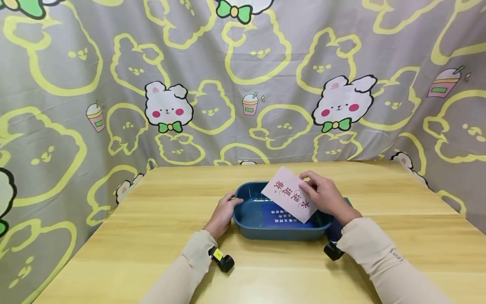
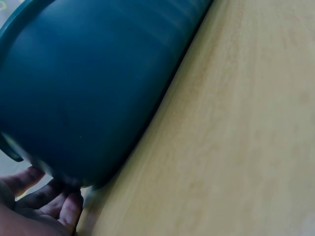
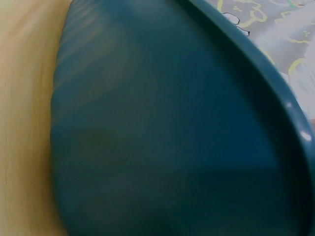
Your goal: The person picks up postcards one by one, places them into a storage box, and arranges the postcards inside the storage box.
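A dark teal oval basin (image 1: 244,215) stands on the table, its outer wall filling much of both wrist views. My left hand (image 1: 223,214) grips its left end, thumb at the rim; in the left wrist view the fingers (image 2: 69,209) touch the basin's side (image 2: 98,88). My right hand (image 1: 324,194) pinches a pale pink card (image 1: 290,194) with red handwritten characters, tilted above the right part of the basin. Inside the basin lies a blue card (image 1: 271,217) with white characters, partly covered by the pink one. The right wrist view shows only the basin wall (image 3: 162,123), not the hand.
The wooden table (image 1: 171,202) extends around the basin. A patterned grey curtain (image 1: 212,63) hangs behind the table and at its sides. Something dark green shows partly behind my right wrist, beyond the basin's right end; what it is, I cannot tell.
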Demonstrator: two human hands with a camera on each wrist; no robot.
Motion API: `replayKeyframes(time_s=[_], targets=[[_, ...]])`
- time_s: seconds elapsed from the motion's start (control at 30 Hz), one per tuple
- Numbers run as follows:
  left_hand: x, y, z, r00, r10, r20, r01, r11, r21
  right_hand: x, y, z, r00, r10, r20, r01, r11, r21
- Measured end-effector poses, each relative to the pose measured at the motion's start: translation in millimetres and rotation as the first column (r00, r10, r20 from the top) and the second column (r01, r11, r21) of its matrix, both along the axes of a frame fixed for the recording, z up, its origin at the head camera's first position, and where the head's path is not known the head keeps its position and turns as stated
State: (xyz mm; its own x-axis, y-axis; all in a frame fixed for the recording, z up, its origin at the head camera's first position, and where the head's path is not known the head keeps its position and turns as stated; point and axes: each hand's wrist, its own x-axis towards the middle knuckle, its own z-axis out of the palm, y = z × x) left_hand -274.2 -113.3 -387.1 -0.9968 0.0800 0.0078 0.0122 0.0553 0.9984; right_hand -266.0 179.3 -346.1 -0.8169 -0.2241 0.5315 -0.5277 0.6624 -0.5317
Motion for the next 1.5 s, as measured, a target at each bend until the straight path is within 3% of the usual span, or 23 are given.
replayKeyframes(time_s=[0.2, 0.4, 0.57, 0.77, 1.0, 1.5], targets=[[6.2, -6.0, -4.5, 1.000, 0.017, 0.018, -0.017, 1.000, -0.011, 1.2, -6.3, -7.1, 0.999, 0.019, 0.033, -0.019, 1.000, -0.018], [-0.2, -0.1, 0.8, 1.000, -0.008, 0.002, 0.008, 1.000, 0.002, 2.3, -1.8, 1.7, 0.998, 0.007, 0.062, -0.006, 1.000, -0.013], [-0.8, -1.0, -0.9, 1.000, 0.005, -0.002, -0.005, 1.000, -0.003, 1.8, -3.2, 0.1, 0.992, 0.013, 0.122, -0.009, 1.000, -0.026], [-1.5, -1.4, 0.5, 1.000, -0.008, -0.010, 0.008, 1.000, -0.003, 1.1, -4.3, 0.0, 0.995, -0.001, 0.102, 0.002, 1.000, -0.013], [0.2, -2.5, -0.1, 0.999, -0.021, 0.031, 0.021, 1.000, 0.001, 1.8, -5.2, -4.0, 0.996, 0.001, 0.095, -0.005, 0.999, 0.037], [1.2, -2.8, -0.5, 1.000, -0.018, 0.003, 0.018, 1.000, -0.003, 0.9, -6.3, -6.1, 0.994, -0.006, 0.106, -0.007, 0.992, 0.123]])
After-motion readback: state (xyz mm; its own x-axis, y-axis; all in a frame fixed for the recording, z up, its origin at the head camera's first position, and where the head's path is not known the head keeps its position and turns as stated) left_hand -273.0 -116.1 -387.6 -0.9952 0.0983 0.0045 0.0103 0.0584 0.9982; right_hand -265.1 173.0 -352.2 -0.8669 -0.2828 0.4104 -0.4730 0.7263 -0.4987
